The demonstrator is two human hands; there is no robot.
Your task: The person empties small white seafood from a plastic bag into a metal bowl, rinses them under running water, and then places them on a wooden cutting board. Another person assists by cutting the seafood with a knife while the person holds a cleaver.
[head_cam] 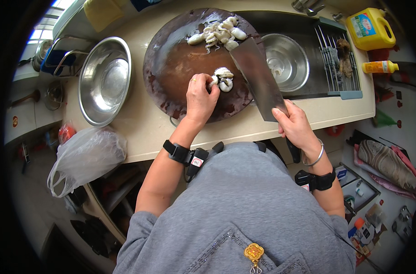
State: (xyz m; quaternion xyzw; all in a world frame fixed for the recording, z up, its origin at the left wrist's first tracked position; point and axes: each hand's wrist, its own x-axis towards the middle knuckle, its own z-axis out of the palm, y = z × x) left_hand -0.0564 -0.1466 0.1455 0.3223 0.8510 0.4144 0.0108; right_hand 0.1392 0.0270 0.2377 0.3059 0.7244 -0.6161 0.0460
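Observation:
My right hand [293, 125] grips a broad-bladed cleaver [257, 78] by its dark handle. The blade slants up and left, its far end close to a heap of pale small octopus or squid [216, 34] at the back of a round wooden chopping board [170, 68]. Nearer the board's front lies a separate white piece of the same seafood [225, 79], with dark bits on it. My left hand [201, 96] pinches the left side of this piece between thumb and fingers. The fingertips partly hide what they hold.
Left of the board stands a large steel basin [105, 82]. A second steel bowl [293, 61] sits in the sink, with some pale scraps inside. Right of it is a metal rack [338, 61] holding scrubbers. A plastic bag [88, 157] hangs over the counter's left front edge.

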